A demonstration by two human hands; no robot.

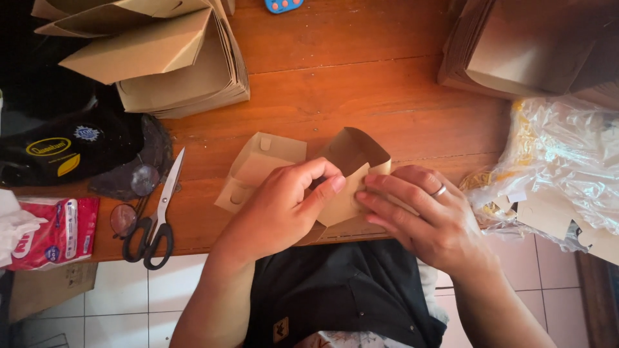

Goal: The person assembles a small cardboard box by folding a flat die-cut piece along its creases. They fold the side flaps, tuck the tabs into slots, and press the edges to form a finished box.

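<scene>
I see the cardboard box (309,174) pinched between both hands (half folded). My left hand (280,209) curls shut on its flap; my right hand (425,216) presses flat-fingered against it.

**Counts on the wooden table**

Two hands are working: one left hand (280,206) and one right hand (419,216), sharing one half-folded brown cardboard box (303,171). One ring (439,191) is showing on the right hand. Two stacks of brown cardboard are sitting at the far corners, one folded stack (161,58) and one flat stack (529,45). One pair of scissors (158,216), one pair of glasses (129,206), one clear plastic bag (561,161) and one red packet (55,232) are lying around.
</scene>
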